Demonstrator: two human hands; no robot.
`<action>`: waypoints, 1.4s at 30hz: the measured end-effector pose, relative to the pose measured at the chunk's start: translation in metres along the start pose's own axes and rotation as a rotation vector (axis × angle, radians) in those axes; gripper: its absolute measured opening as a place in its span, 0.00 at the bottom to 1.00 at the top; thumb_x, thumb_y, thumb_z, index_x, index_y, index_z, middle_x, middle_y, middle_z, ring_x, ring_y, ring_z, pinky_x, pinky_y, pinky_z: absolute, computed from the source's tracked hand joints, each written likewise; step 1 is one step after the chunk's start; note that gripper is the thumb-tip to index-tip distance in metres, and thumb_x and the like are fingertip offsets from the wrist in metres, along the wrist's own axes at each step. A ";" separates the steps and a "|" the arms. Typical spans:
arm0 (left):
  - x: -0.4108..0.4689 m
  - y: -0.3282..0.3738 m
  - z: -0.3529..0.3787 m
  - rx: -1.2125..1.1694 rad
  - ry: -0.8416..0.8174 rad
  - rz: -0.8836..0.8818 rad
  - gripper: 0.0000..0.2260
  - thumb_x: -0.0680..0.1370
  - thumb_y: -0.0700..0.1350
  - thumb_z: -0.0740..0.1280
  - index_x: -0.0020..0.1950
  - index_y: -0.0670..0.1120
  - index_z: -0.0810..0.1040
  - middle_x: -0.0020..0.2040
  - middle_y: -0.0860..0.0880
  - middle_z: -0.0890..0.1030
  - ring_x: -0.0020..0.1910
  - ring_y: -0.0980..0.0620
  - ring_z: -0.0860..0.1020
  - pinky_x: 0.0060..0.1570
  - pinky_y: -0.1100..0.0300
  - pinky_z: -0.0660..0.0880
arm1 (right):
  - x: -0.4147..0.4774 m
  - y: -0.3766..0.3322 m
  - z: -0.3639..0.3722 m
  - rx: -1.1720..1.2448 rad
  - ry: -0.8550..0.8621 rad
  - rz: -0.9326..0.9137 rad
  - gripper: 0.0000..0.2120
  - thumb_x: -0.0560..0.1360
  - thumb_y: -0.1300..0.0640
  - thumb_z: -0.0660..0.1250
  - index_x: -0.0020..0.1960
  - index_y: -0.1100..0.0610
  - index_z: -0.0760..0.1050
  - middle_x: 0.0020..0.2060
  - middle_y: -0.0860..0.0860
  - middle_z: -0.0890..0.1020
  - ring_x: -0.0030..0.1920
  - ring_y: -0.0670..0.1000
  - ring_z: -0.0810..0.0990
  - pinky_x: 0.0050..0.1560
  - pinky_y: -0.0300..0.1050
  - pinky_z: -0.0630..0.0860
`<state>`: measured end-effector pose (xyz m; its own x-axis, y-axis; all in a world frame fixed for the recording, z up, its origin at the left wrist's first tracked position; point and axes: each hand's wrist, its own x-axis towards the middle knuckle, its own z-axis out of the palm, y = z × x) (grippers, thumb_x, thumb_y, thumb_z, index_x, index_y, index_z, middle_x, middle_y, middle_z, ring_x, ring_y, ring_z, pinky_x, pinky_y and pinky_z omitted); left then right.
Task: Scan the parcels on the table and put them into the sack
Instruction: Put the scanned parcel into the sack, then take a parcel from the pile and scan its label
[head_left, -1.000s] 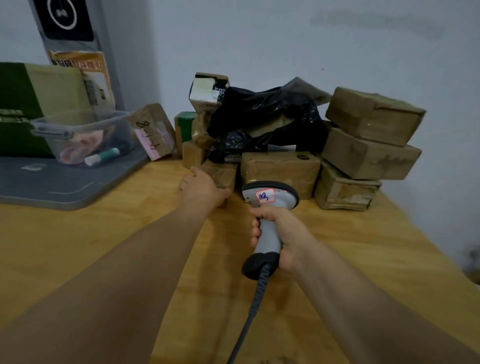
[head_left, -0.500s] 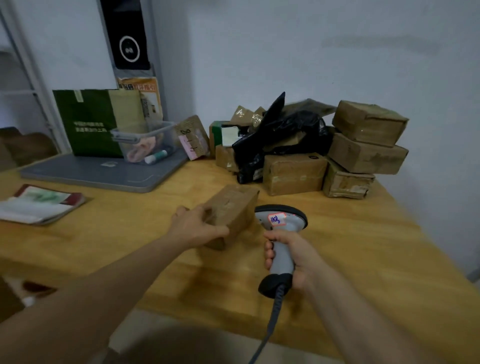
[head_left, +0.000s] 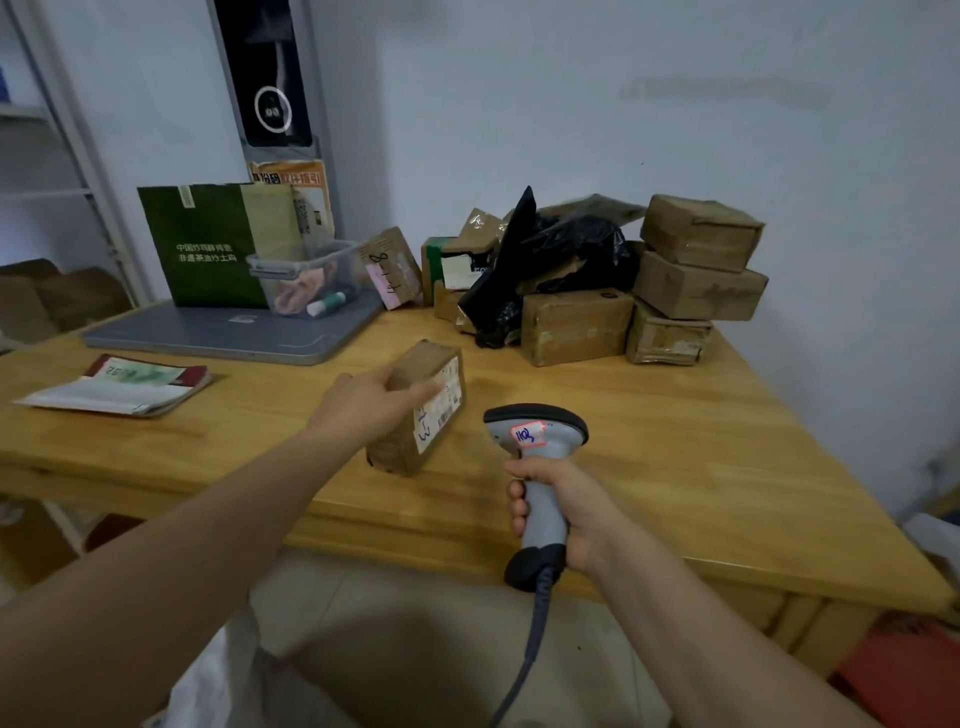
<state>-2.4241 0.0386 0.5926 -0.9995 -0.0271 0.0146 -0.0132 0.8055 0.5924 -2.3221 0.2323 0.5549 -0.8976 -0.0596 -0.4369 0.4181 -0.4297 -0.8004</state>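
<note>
Centre of frame, left hand (head_left: 371, 402) grips a small brown taped cardboard parcel (head_left: 415, 415). Fingers curl over its top edge, slightly motion-blurred. Parcel is tilted over the yellow wooden table (head_left: 675, 441), near the front edge. Can't tell if its bottom corner touches the wood. White shipping label (head_left: 440, 410) faces lower right, toward the scanner.

Right hand (head_left: 569, 512) is wrapped tight around the handle of a grey corded barcode scanner with a black head (head_left: 537, 436), just right of the parcel and not touching it.

Step in hand, as I read it: scan.
- Label is at a steep angle to the scanner window, so rotate the parcel a bit more or swing the scanner head left.
- Fingertips sit close to the label's upper edge. Keep them off the barcode.
- Hold steady until it reads, then drop it into the pale sack (head_left: 218, 670) at bottom of frame, below the table edge.

Remaining brown boxes (head_left: 696, 270) and a black plastic bag (head_left: 571, 254) are stacked upper right against the wall.

Versus 0.5 s ago:
- Parcel showed a plain face then; it's now turned label-out.
- It has come closer to the table's front edge.
- View has tipped down, bringing the sack into frame.
- Scanner grip is unchanged.
</note>
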 end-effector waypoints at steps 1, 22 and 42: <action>0.002 0.001 0.000 0.116 -0.017 -0.018 0.43 0.62 0.77 0.60 0.72 0.59 0.66 0.65 0.47 0.74 0.62 0.43 0.74 0.57 0.48 0.76 | -0.002 0.001 0.000 -0.012 0.001 -0.007 0.10 0.74 0.63 0.67 0.35 0.60 0.72 0.25 0.52 0.73 0.21 0.47 0.71 0.22 0.36 0.70; -0.025 -0.057 -0.035 -0.859 0.013 -0.202 0.12 0.71 0.34 0.73 0.52 0.42 0.77 0.49 0.46 0.82 0.51 0.51 0.80 0.52 0.57 0.75 | -0.023 0.016 0.051 0.191 -0.190 -0.066 0.09 0.72 0.64 0.67 0.35 0.57 0.70 0.24 0.51 0.71 0.19 0.46 0.66 0.20 0.35 0.66; -0.027 -0.071 -0.007 -0.929 0.146 -0.064 0.19 0.69 0.35 0.75 0.59 0.40 0.77 0.53 0.45 0.83 0.54 0.49 0.81 0.63 0.52 0.74 | -0.042 0.011 0.093 0.766 -0.170 0.017 0.11 0.72 0.64 0.66 0.33 0.57 0.69 0.23 0.49 0.71 0.18 0.46 0.68 0.21 0.33 0.67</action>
<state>-2.3963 -0.0218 0.5561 -0.9835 -0.1795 0.0233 0.0224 0.0073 0.9997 -2.2928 0.1464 0.6023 -0.9269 -0.1824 -0.3279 0.2744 -0.9256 -0.2608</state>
